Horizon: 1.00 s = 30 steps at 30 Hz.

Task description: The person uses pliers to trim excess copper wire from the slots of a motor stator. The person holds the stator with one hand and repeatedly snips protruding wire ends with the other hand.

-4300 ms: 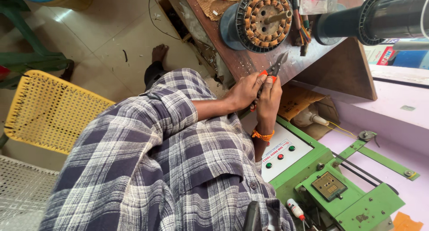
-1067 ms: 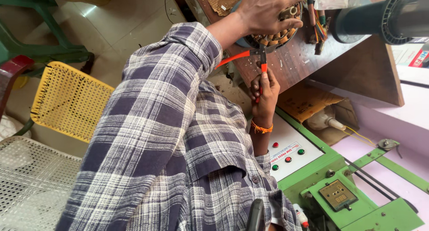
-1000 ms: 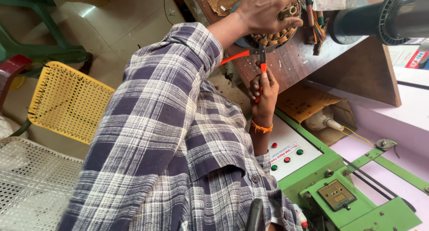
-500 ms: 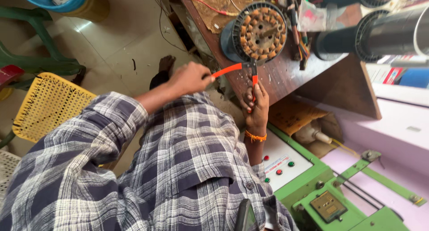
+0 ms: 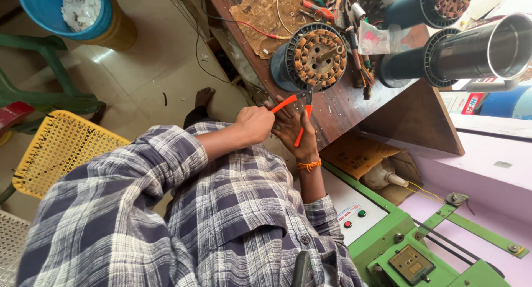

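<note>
- My left hand (image 5: 254, 124) is closed on one orange handle of the pliers (image 5: 299, 107).
- My right hand (image 5: 293, 133) grips the other handle.
- The motor (image 5: 316, 55) sits just past the tips.

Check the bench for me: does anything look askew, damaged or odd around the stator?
Nothing looks damaged. The stator lies on its side at the workbench edge, the orange-handled pliers held open by both hands just below it. Loose tools and wires clutter the bench behind.

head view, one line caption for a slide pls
Both hands, left and right, hold orange-handled pliers beside a wound motor stator.
</note>
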Available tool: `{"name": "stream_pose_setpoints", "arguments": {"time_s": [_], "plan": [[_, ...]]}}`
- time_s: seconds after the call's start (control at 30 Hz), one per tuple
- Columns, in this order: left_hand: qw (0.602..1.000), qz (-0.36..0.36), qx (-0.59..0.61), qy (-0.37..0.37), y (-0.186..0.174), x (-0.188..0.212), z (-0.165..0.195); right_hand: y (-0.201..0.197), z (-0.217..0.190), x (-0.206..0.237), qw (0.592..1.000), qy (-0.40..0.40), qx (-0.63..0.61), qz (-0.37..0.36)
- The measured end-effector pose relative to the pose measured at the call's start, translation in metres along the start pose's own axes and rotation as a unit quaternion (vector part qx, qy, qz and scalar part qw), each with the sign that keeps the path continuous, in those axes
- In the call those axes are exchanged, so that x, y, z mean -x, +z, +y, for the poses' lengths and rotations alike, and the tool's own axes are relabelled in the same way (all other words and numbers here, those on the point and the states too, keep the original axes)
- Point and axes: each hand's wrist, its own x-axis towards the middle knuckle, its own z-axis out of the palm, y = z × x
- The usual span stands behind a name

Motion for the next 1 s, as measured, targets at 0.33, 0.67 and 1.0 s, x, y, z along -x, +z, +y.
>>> {"name": "stream_pose_setpoints", "arguments": {"time_s": [0.33,0.67,1.0], "plan": [[0.974,0.203,0.098,0.029,-0.081,-0.051,-0.017,-0.010,0.030,-0.012,0.992,-0.084,-0.071,0.063],[0.920,0.312,0.235,-0.036,-0.011,-0.168,0.004,-0.018,0.037,-0.015,0.987,-0.080,-0.106,0.091],[0.925,0.284,0.245,-0.061,-0.013,-0.162,0.007,-0.014,0.049,-0.022,0.989,-0.102,-0.068,0.081]]}}
